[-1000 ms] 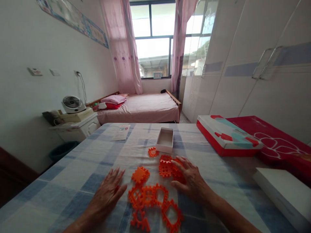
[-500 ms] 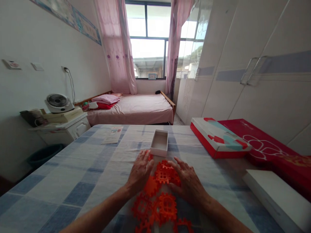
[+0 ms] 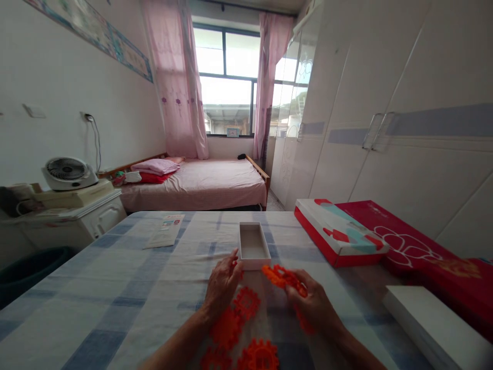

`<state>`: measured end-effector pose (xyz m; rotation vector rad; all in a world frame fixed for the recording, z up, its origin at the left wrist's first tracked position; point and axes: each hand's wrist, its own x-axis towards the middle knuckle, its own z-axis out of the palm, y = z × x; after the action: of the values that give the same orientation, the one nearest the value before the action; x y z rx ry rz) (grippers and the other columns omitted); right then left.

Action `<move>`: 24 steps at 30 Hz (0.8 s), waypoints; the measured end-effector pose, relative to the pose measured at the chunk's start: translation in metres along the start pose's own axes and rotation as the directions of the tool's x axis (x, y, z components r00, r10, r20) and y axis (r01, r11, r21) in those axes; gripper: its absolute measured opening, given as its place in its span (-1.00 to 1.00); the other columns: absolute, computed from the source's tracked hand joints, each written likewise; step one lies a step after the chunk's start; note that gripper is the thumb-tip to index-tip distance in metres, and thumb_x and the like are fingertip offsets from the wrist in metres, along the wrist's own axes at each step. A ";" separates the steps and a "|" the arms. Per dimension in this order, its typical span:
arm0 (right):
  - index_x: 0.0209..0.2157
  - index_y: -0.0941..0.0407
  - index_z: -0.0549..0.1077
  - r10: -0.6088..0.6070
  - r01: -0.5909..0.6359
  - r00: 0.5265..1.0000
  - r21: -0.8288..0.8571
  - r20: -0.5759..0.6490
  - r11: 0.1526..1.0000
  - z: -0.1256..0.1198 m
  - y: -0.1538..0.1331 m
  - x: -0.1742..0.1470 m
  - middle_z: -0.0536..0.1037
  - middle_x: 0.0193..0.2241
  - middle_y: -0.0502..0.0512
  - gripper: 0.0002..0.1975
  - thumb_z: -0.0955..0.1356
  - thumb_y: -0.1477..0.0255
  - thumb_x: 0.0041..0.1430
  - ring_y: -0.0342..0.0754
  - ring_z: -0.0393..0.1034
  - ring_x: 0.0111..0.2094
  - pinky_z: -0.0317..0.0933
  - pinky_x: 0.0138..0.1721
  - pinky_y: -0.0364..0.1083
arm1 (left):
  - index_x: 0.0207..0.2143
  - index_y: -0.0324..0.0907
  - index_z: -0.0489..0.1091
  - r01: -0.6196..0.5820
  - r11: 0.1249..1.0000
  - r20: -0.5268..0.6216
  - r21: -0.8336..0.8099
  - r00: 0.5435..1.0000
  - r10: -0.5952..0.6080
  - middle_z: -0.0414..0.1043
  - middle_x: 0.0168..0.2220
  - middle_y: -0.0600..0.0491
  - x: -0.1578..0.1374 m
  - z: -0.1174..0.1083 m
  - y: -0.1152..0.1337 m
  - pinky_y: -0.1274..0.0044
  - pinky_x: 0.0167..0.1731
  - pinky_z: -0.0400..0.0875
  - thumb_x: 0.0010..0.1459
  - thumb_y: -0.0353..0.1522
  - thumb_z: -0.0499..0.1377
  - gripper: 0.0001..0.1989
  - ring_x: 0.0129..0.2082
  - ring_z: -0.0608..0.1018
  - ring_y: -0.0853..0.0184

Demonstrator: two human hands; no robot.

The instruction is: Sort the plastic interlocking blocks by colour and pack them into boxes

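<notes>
In my right hand (image 3: 314, 303) is a bunch of orange-red plastic gear pieces (image 3: 283, 277), raised above the cloth and gripped between thumb and fingers. My left hand (image 3: 222, 285) lies by the near left corner of a small open white box (image 3: 254, 242), fingers stretched forward. Bits of red show around its fingertips, mostly covered by the hand. Between my forearms lie more red gear pieces: one with a square lattice centre (image 3: 247, 303), a solid one (image 3: 226, 329), and others at the bottom edge (image 3: 262, 355). The box's inside looks bare.
A blue-and-white checked cloth (image 3: 127, 288) covers the table. A paper leaflet (image 3: 165, 232) lies far left. At right sit a red-and-white box (image 3: 341, 231), a dark red flat box (image 3: 408, 241) and a white box (image 3: 431, 318). A bed (image 3: 200, 182) stands beyond the table.
My right hand has picked up several gear pieces from the pile and moved slightly right with them. My left hand stays beside the white box. The camera view has shifted.
</notes>
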<state>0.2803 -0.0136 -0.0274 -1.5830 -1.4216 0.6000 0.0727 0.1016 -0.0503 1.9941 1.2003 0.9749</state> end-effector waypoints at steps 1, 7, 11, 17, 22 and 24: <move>-0.18 0.11 0.41 0.092 -0.093 0.996 0.149 0.009 0.985 -0.006 0.000 0.003 0.46 -0.29 0.09 -0.70 0.26 0.29 0.06 0.00 0.34 -0.25 0.23 -0.22 -0.07 | 0.16 -0.15 0.14 -0.012 1.000 0.008 -0.016 1.000 0.012 0.40 -0.09 -0.04 0.000 0.001 -0.001 0.38 -0.03 0.27 0.17 -0.17 -0.05 -0.48 -0.10 0.43 0.25; -0.14 0.13 0.37 0.262 -0.249 0.964 0.471 0.041 0.846 -0.024 -0.031 0.040 0.45 -0.42 0.02 -0.55 0.30 0.14 -0.01 -0.16 0.29 -0.52 0.16 -0.53 -0.19 | 0.14 -0.07 0.16 -0.047 0.990 0.044 -0.135 0.998 0.054 0.39 -0.07 -0.01 -0.001 0.003 -0.002 0.40 -0.03 0.28 0.17 -0.19 -0.01 -0.52 -0.08 0.44 0.27; -0.14 0.14 0.39 0.191 -0.199 0.979 0.153 0.066 0.968 0.000 -0.056 0.084 0.47 -0.40 0.03 -0.57 0.23 0.15 0.06 -0.14 0.34 -0.46 0.18 -0.50 -0.20 | 0.11 -0.10 0.21 0.002 0.982 0.039 -0.186 0.999 0.005 0.39 -0.04 0.00 -0.002 0.000 0.000 0.40 0.00 0.24 0.20 -0.16 -0.06 -0.54 -0.04 0.41 0.25; -0.20 0.17 0.46 0.191 -0.203 0.977 -0.142 -0.093 0.969 0.029 -0.058 0.112 0.45 -0.17 0.20 -0.60 0.34 0.21 -0.04 0.13 0.27 -0.07 0.15 -0.12 0.01 | 0.16 -0.16 0.13 0.076 0.959 0.046 -0.273 0.997 -0.065 0.36 0.01 -0.01 -0.001 -0.002 -0.001 0.41 0.01 0.24 0.22 -0.15 -0.11 -0.49 -0.01 0.41 0.26; -0.19 0.12 0.40 -0.195 0.134 0.969 -0.348 -0.149 0.928 0.028 -0.056 0.051 0.42 -0.21 0.13 -0.78 0.24 0.38 0.14 0.00 0.27 -0.13 0.12 -0.07 -0.03 | 0.10 -0.18 0.22 -0.015 0.971 0.021 -0.237 1.000 0.020 0.26 0.11 0.00 -0.001 -0.002 0.003 0.41 0.12 0.11 0.22 -0.20 -0.09 -0.54 0.11 0.29 0.27; -0.22 0.08 0.40 -0.279 0.280 0.959 -0.351 0.053 0.893 0.033 -0.057 0.021 0.42 -0.24 0.07 -0.83 0.26 0.39 0.14 -0.04 0.29 -0.18 0.15 -0.12 -0.07 | 0.04 -0.16 0.30 -0.046 0.971 0.028 -0.235 0.998 0.054 0.32 0.07 0.02 -0.001 -0.002 0.005 0.42 0.11 0.13 0.22 -0.23 -0.09 -0.59 0.08 0.32 0.28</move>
<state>0.2280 0.0127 0.0102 -1.6042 -1.7957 0.1759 0.0730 0.0987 -0.0458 1.8543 0.9716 1.0509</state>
